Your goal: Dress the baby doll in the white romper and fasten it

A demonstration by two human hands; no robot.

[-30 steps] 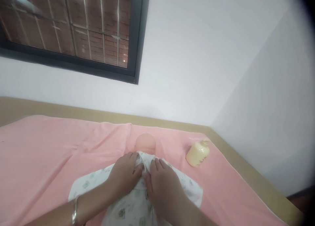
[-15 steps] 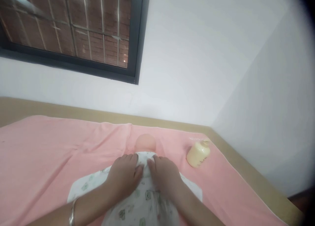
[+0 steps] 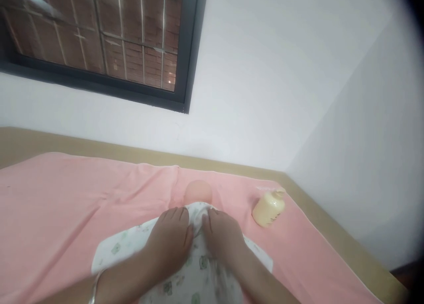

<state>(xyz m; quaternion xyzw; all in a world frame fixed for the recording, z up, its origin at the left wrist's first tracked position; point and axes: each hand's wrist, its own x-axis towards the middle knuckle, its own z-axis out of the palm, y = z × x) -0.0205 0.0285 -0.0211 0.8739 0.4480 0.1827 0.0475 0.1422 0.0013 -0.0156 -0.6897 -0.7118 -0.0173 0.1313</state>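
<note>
White baby clothing (image 3: 195,255) with small green prints lies in front of me, its two sleeves spread to the sides. Past its upper edge shows a smooth, round, skin-coloured top (image 3: 198,191), like a doll's head; whatever else is under the cloth stays hidden. My left hand (image 3: 172,237) is closed on the left side of the gathered neck edge, thumb toward the middle. On the other side my right hand (image 3: 223,235) pinches the same edge. Cloth bunches between the two thumbs. To the right of my right hand, a cream-yellow bottle (image 3: 268,208) with dark markings leans at a tilt.
A pink sheet (image 3: 82,198) with creases covers most of the tan surface (image 3: 232,166). White walls (image 3: 258,83) meet in a corner at the right. A dark-framed window (image 3: 185,74) with bars is at the upper left.
The cloth's neck edge is more bunched between my hands, which stay in nearly the same place. The whole view has shifted slightly, with no other object visibly moved.
</note>
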